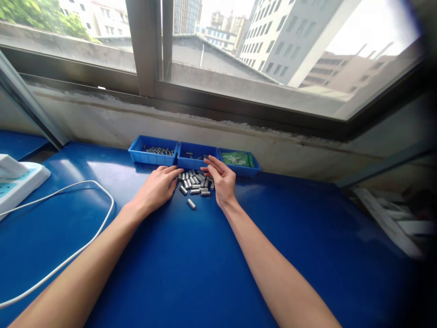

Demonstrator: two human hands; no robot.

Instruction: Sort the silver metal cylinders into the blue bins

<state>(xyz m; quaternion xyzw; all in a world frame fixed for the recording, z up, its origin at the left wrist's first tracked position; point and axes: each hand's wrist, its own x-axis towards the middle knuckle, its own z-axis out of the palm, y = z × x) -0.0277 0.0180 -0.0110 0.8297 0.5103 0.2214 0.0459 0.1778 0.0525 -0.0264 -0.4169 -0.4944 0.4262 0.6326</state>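
Observation:
A pile of short grey metal spacers (pixel 194 180) lies on the blue table, and one spacer (pixel 191 203) sits apart from it, nearer to me. My left hand (pixel 159 187) rests at the left edge of the pile, its fingers stretched out and holding nothing I can see. On the other side, my right hand (pixel 223 180) is raised at the pile's right edge with fingers apart, their tips by the front wall of the middle blue bin (pixel 196 162). A small dark piece shows at its index fingertip; whether it touches the finger is unclear. A few pieces lie in that bin.
The left blue bin (pixel 153 157) holds many small metal parts. Green-and-white packaging (pixel 237 158) fills the right blue bin (pixel 245 171). A white cable (pixel 111 200) loops across the table from a white power strip (pixel 32 177). Behind the bins stand a wall and window.

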